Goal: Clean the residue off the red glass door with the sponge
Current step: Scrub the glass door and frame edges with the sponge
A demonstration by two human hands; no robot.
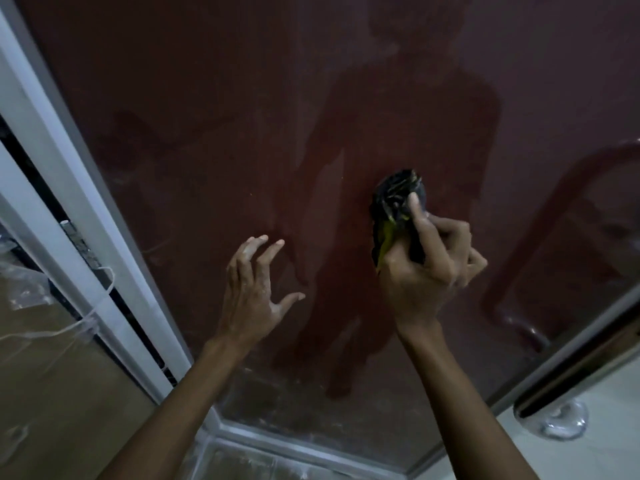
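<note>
The red glass door (242,116) fills most of the view, hazy with pale residue and darker wet streaks down its middle. My right hand (426,268) grips a dark, crumpled sponge with a yellow side (396,206) and presses it against the glass right of centre. My left hand (252,289) hovers at the glass to the left of the sponge, fingers spread and loosely bent, holding nothing. Whether its fingertips touch the glass I cannot tell.
A white door frame (86,216) runs diagonally along the left edge of the glass, with a hinge and a white string (100,296) beside it. A chrome handle bar (571,368) on a round mount sits at the lower right. White residue lines the door's bottom edge (277,386).
</note>
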